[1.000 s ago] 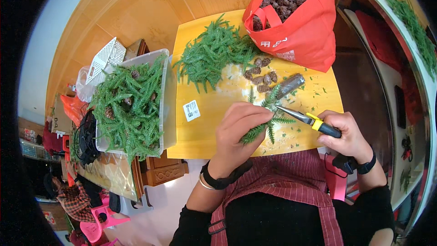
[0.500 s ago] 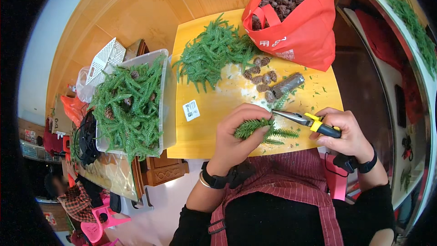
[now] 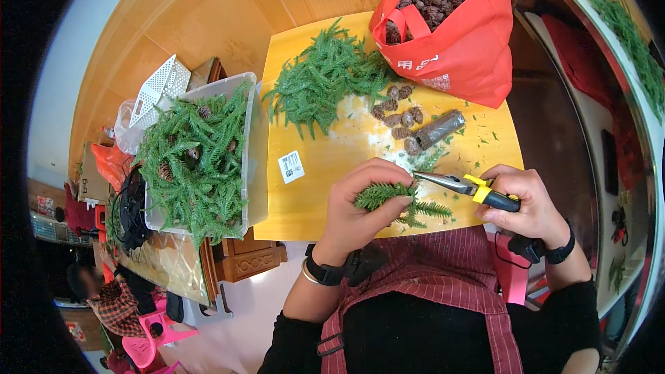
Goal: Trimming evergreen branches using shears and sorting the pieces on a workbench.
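My left hand (image 3: 367,201) pinches an artificial pine sprig (image 3: 426,209), whose green tips stick out on both sides of the fingers. In my right hand (image 3: 523,197) is a pair of long-nose pliers (image 3: 454,182) with yellow and black handles. The jaw tips meet the sprig right beside my left fingertips; what lies between them is too small to make out. Just beyond the hands, a dark bundle of thin sticks or wires in clear wrap (image 3: 441,129) lies on the yellow table (image 3: 305,208), next to several loose pine cones (image 3: 402,119).
A heap of green sprigs (image 3: 322,79) covers the table's far left. At the far right stands a red bag (image 3: 457,62) full of pine cones. Left of the table is a clear plastic bin (image 3: 255,166) of sprigs with cones. A person (image 3: 114,298) sits at the lower left.
Both hands keep nearly the same place. The sprig has turned slightly in my left hand, its right-hand tips sitting a little lower. The plier tips stay at the sprig.
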Action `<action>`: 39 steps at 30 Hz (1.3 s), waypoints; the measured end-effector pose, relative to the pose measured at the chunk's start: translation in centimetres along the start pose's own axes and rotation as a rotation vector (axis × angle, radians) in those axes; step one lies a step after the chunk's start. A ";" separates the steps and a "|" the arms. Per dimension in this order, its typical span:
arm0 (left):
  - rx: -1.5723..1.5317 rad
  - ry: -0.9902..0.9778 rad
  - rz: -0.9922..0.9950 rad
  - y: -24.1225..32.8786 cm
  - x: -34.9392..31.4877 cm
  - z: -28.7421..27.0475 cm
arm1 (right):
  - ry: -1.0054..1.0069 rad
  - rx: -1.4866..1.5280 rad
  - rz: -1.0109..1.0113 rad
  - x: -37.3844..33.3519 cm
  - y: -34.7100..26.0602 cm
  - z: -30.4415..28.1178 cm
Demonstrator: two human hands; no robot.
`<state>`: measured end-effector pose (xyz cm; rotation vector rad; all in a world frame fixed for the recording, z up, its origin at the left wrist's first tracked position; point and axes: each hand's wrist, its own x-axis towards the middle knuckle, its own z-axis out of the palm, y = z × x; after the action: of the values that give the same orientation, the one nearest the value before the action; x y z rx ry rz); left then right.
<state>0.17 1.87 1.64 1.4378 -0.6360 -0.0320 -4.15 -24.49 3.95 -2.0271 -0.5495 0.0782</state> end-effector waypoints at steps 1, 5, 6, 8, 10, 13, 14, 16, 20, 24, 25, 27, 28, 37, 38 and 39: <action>-0.001 0.000 0.000 0.1 0.1 0.1 | 0.000 0.000 0.001 0.0 0.0 0.0; 0.015 0.018 -0.014 0.4 0.2 0.1 | -0.006 0.013 0.000 0.2 -0.1 0.1; 0.007 0.013 -0.010 0.4 0.2 0.1 | 0.004 0.030 -0.010 0.3 -0.1 0.2; 0.011 -0.003 0.009 0.2 0.2 -0.1 | -0.011 0.016 0.011 0.2 0.0 0.0; 0.013 -0.021 0.028 0.1 0.2 -0.2 | -0.025 0.000 0.033 0.1 0.0 -0.1; 0.028 -0.021 0.028 0.1 0.2 -0.1 | -0.050 -0.031 0.054 0.1 -0.1 -0.2; 0.030 -0.017 0.024 0.1 0.2 -0.1 | -0.045 -0.044 0.050 0.1 -0.1 -0.2; 0.031 -0.013 0.019 0.1 0.2 -0.1 | -0.041 -0.057 0.047 0.1 -0.2 -0.2; -0.012 -0.019 0.014 -0.1 0.3 -0.2 | -0.040 -0.047 0.048 0.1 -0.5 -0.4; -0.044 -0.034 0.020 -0.5 0.4 -0.5 | -0.125 -0.023 0.087 -0.1 -0.3 -0.9; -0.044 -0.034 0.019 -0.6 0.4 -0.5 | -0.125 -0.022 0.087 0.0 -0.4 -0.9; -0.071 -0.046 0.047 -0.9 0.4 -0.6 | -0.191 0.223 0.221 0.2 -0.9 -1.1; -0.072 -0.046 0.047 -0.8 0.4 -0.5 | -0.191 0.223 0.221 0.2 -0.9 -1.4; -0.106 -0.097 0.063 -0.5 0.6 -0.2 | -0.559 0.736 0.543 1.0 -0.7 -2.6; -0.114 -0.124 0.081 -0.5 0.7 -0.3 | -0.607 0.833 0.543 1.0 -0.2 -2.4; -0.122 -0.150 0.099 -0.5 0.7 -0.4 | -0.654 0.929 0.542 1.0 0.2 -2.2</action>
<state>1.07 1.90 1.43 1.2923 -0.8145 -0.0996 -2.55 -25.96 5.10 -1.1377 -0.2446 1.1342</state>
